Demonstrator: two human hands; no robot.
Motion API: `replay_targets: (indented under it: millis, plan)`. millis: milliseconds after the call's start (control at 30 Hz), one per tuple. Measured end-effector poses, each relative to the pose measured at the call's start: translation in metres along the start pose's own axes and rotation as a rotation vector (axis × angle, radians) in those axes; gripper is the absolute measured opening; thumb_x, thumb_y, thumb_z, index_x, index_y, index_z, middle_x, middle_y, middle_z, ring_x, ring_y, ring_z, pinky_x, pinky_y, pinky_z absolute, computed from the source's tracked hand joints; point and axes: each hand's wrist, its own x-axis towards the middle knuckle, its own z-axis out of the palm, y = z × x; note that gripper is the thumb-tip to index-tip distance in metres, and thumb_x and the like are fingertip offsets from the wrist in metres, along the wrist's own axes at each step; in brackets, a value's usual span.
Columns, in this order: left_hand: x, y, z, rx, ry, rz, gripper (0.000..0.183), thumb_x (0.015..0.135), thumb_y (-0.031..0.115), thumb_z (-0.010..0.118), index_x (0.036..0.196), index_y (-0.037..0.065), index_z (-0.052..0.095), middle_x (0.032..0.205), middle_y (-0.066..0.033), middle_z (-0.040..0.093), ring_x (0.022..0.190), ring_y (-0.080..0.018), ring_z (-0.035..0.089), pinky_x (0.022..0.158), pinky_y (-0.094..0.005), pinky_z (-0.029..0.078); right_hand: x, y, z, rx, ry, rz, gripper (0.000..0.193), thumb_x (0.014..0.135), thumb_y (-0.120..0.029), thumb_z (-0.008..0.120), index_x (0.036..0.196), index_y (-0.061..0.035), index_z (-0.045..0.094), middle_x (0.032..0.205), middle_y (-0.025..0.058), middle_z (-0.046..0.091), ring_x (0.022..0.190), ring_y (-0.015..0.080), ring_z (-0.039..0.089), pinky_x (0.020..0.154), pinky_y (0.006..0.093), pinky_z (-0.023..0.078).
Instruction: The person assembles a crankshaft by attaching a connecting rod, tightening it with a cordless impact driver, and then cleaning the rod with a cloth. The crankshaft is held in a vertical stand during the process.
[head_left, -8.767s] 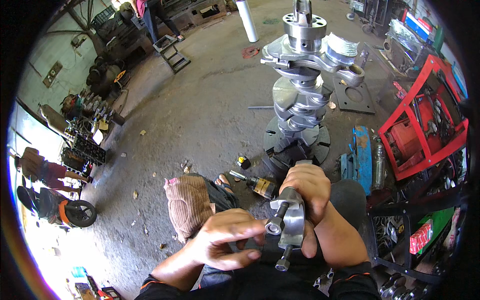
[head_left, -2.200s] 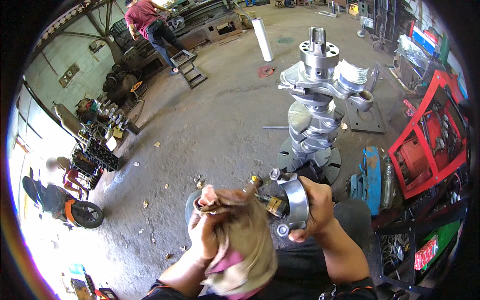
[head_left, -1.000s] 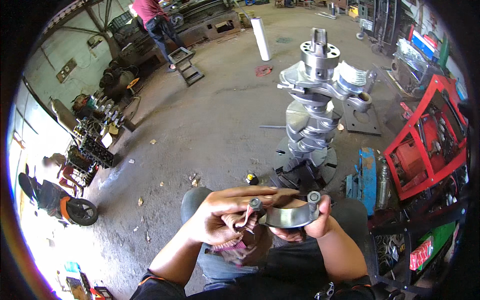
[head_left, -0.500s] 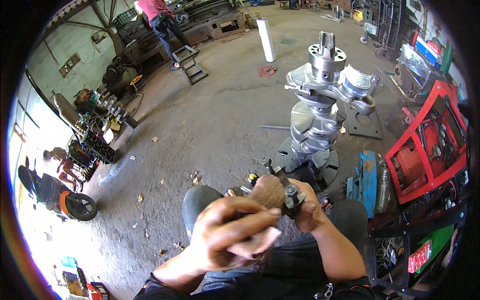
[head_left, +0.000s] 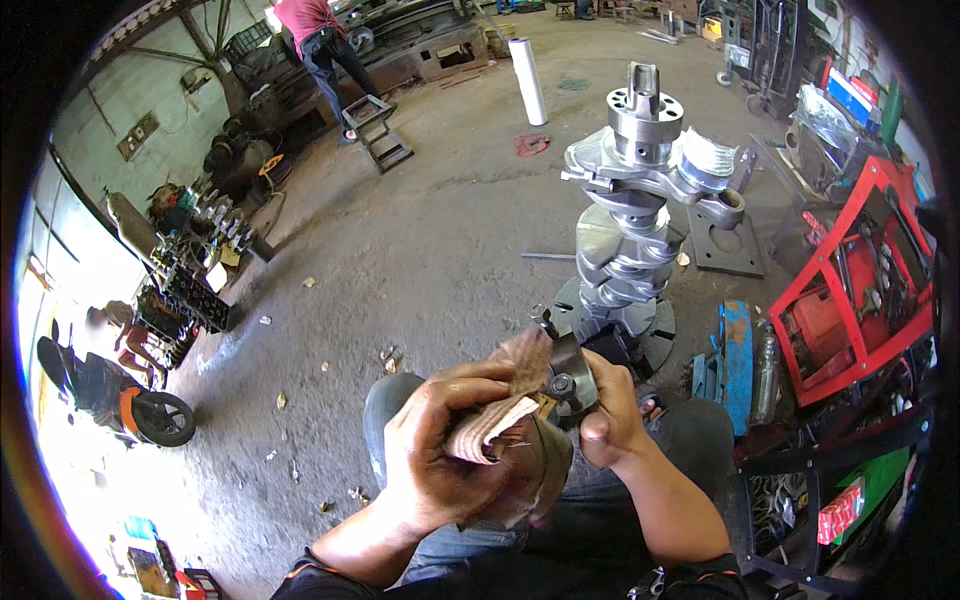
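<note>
My left hand (head_left: 430,465) is closed round a folded brown ribbed cloth (head_left: 488,428), whose upper end presses against a curved metal cap. A loose flap of the cloth hangs over my lap. In my right hand (head_left: 613,415) is the cap (head_left: 573,368), dark grey with bolts through its ends, probably a rod bearing cap. Its lower side is hidden by the cloth. Beyond my hands a shiny crankshaft (head_left: 625,245) stands upright on a round slotted base (head_left: 655,335). A rod (head_left: 722,208) juts right from its upper part.
A red tool rack (head_left: 850,260) and a blue rusty metal piece (head_left: 738,365) stand at right. At left are engine blocks (head_left: 190,290), a motorbike (head_left: 120,395) and a crouching person (head_left: 122,335). A person in pink (head_left: 325,50) stands far back by a metal step (head_left: 375,130).
The cap has turned in my right hand, showing its curved face. My left hand has shifted slightly, and the cloth has opened out, its flap now hanging lower.
</note>
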Motion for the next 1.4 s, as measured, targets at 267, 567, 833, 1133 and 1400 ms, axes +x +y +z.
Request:
replay_targets:
  millis: [267,567,833,1133,1400]
  plan:
    - [0.001,0.0,0.021,0.214,-0.112,0.199,0.05,0.07,0.016,0.088,0.112,0.0,0.067,0.124,-0.024,0.062,0.104,-0.0363,0.068,0.082,-0.0391,0.058,-0.002,-0.005,-0.001,-0.051,0.107,-0.023,0.111,0.056,-0.099,0.053,0.104,0.0001,0.064,0.087,0.0102,0.071,0.087,0.0212,0.071,0.076,0.0366,0.055]
    - [0.002,-0.006,0.009,0.192,-0.181,0.144,0.063,0.058,0.01,0.084,0.118,0.007,0.068,0.121,-0.0143,0.059,0.091,-0.0271,0.067,0.082,-0.0384,0.055,0.004,-0.002,-0.008,-0.158,0.238,0.006,0.104,0.055,-0.095,0.059,0.101,-0.0021,0.064,0.083,0.0087,0.072,0.082,0.0197,0.072,0.071,0.0362,0.056]
    - [0.002,0.006,0.012,0.235,-0.077,0.049,0.048,0.072,0.014,0.082,0.117,0.002,0.069,0.11,-0.0181,0.061,0.097,-0.0303,0.065,0.081,-0.038,0.055,0.006,-0.004,-0.006,-0.384,0.33,0.0,0.078,0.058,-0.063,0.088,0.099,-0.003,0.059,0.088,0.0152,0.07,0.085,0.0341,0.071,0.074,0.0417,0.054]
    - [-0.001,-0.001,0.021,0.373,-0.228,0.001,0.061,0.073,0.009,0.078,0.131,0.007,0.062,0.111,-0.0162,0.057,0.099,-0.0311,0.063,0.085,-0.0382,0.055,0.0,0.0,-0.001,-0.672,0.363,-0.077,0.061,0.064,-0.045,0.088,0.096,-0.0042,0.056,0.089,0.0197,0.068,0.087,0.0415,0.068,0.071,0.0457,0.053]
    - [-0.012,-0.027,-0.022,-0.079,-0.156,-0.14,0.056,0.071,0.006,0.078,0.124,0.0,0.064,0.113,-0.0159,0.068,0.104,-0.0265,0.067,0.093,-0.0364,0.052,0.0,-0.003,-0.019,0.001,0.134,-0.014,0.057,0.065,-0.028,0.096,0.103,-0.0044,0.061,0.086,0.001,0.068,0.079,0.0089,0.063,0.074,0.0291,0.052]
